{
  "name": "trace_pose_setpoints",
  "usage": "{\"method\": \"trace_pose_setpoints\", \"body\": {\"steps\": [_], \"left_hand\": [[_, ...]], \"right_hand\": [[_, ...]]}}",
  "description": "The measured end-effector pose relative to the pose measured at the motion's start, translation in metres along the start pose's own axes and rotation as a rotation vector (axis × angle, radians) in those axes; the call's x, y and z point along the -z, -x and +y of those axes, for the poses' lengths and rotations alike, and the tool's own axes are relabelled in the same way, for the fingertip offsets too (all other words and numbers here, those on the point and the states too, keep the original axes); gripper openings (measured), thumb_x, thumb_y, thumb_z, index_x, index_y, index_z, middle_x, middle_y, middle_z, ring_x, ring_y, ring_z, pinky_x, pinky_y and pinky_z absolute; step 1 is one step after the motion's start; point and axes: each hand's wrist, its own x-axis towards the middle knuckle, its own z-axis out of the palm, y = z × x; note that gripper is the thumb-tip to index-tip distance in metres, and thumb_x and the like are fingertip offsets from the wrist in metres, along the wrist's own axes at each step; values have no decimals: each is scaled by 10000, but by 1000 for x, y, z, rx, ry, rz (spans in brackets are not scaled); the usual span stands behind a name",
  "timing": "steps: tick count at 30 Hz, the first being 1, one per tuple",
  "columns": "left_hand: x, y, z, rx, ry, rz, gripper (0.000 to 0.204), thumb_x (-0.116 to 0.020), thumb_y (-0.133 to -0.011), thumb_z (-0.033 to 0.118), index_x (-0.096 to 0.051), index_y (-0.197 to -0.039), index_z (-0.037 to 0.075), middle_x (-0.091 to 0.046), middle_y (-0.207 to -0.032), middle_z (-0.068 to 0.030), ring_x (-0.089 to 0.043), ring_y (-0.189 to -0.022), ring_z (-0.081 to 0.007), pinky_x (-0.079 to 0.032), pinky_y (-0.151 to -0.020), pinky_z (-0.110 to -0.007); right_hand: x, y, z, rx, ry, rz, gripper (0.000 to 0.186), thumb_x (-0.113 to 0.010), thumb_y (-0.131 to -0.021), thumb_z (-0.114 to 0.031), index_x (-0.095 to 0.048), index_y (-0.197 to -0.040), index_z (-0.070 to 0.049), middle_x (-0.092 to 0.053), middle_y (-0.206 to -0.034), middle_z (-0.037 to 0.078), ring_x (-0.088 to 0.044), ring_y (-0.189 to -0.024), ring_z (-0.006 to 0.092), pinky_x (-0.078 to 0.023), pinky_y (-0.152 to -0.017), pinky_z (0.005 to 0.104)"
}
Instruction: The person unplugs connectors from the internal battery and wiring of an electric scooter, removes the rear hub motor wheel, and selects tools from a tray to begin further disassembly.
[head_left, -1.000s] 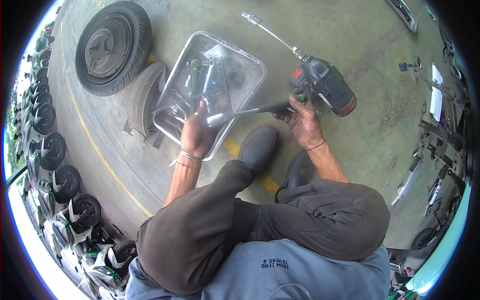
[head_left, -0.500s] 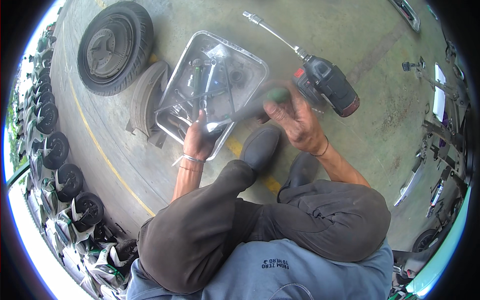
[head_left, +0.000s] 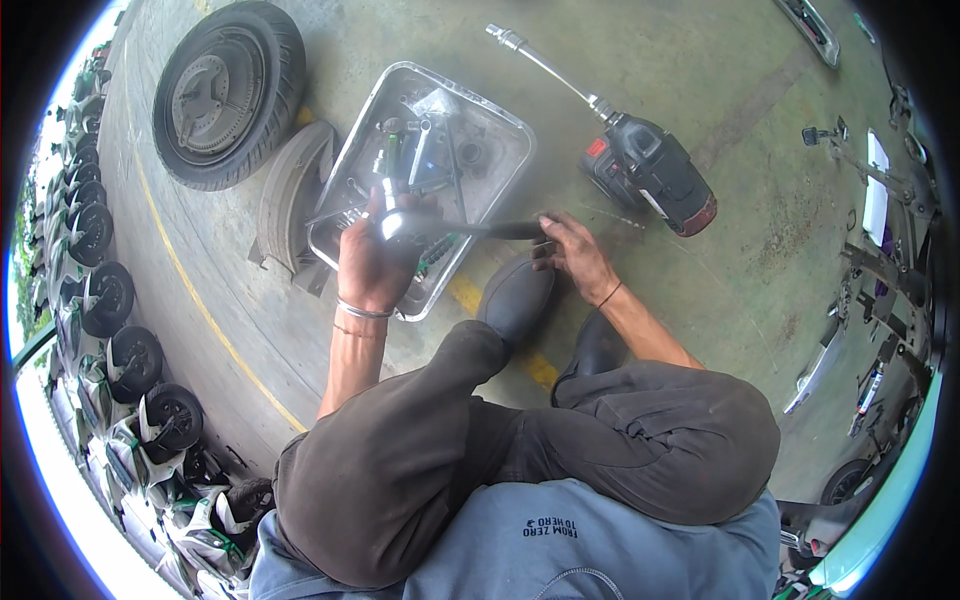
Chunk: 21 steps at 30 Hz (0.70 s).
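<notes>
A ratchet wrench, with a shiny rounded metal head and a long dark handle [head_left: 500, 230], lies level across both hands. My left hand [head_left: 375, 260] is closed around its head, over the near left part of a metal tray [head_left: 508, 158]. The fingertips of my right hand [head_left: 580, 255] pinch the handle's right end, just outside the tray. Several metal hand tools lie in the tray, among them a green-handled tool [head_left: 391, 155] and a long shiny wrench [head_left: 420, 150]. My left hand hides some of the tray's contents.
A black cordless power driver [head_left: 655, 175] with a long extension lies right of the tray. A wheel with tyre [head_left: 225, 100] and a curved grey part [head_left: 297, 195] lie to the left. My shoe [head_left: 515, 295] is close to the tray's near edge. Vehicle parts line the right side.
Both hands have moved left, bringing the ratchet wrench more level over the tray. My right hand has loosened from a fuller grip around the green end to a fingertip hold.
</notes>
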Motion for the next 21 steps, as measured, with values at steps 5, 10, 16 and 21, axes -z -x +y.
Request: {"method": "trace_pose_setpoints", "body": {"steps": [5, 10, 16, 21], "left_hand": [[-33, 9, 8, -9, 56, -131, 313, -425, -1016, 283, -518, -1090, -7, -623, -1020, -114, -564, -1093, -297, -435, -1010, -446], [-51, 9, 6, -83, -70, -177, 289, -449, -1006, 259, -494, -1100, -10, -622, -1022, -126, -560, -1119, -315, -414, -1043, -483], [-46, 14, 18, -162, -91, -119, 257, -450, -1003, 241, -500, -1083, 2, -629, -974, -121, -556, -1122, -321, -368, -1077, -522], [-25, 13, 38, -247, -35, 22, 255, -457, -998, 219, -501, -1090, -15, -625, -954, -125, -555, -1124, -310, -387, -1059, -521]], "right_hand": [[-24, 13, 12, -25, 70, -234, 517, -501, -973, -400, -459, -1289, 7, -542, -1021, 101, -587, -845, 157, -534, -697, 300], [-26, 20, 2, -5, 12, -271, 585, -574, -947, -359, -388, -1347, 25, -499, -1097, 112, -590, -882, 161, -541, -737, 323], [-22, 32, -57, 305, 171, -110, 671, -623, -914, -322, -320, -1396, 34, -475, -1144, 127, -586, -915, 180, -521, -799, 323], [-36, 50, -95, 556, 266, -145, 729, -680, -869, -211, -282, -1428, 34, -366, -1285, 163, -576, -966, 222, -509, -838, 341]]}}
